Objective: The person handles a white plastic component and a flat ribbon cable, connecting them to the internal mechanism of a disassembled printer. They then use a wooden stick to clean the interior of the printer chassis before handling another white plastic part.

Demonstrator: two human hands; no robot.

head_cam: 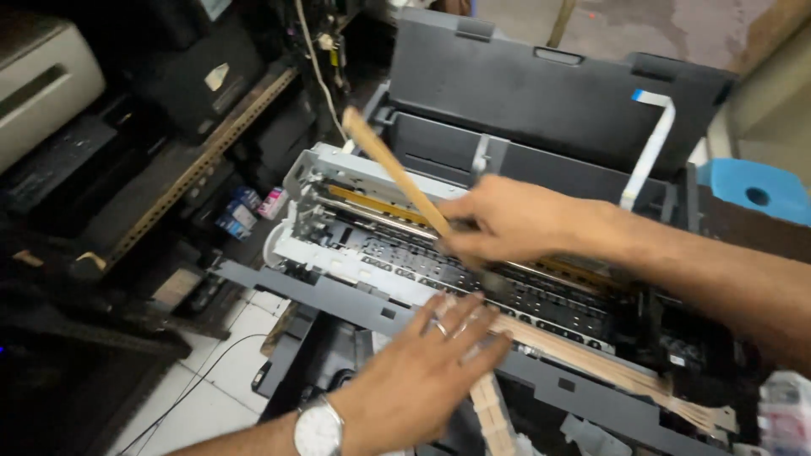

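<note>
Dim indoor view from a head camera, lit unevenly. The brightest patch is the upper right, where a pale floor (659, 25) and a blue stool (756, 192) catch light — perhaps from an opening out of frame. The left side sinks into deep shadow; the shelves (194, 169) there are hard to read. The open printer (473, 245) at centre is moderately lit, its pale metal frame slightly glary. Motion blur smears the wooden stick (393, 169) and softens both the right hand (507, 221) and the left hand (422, 371) — their finger edges are indistinct. A wristwatch (318, 429) glints faintly. Corners look soft and grainy.
</note>
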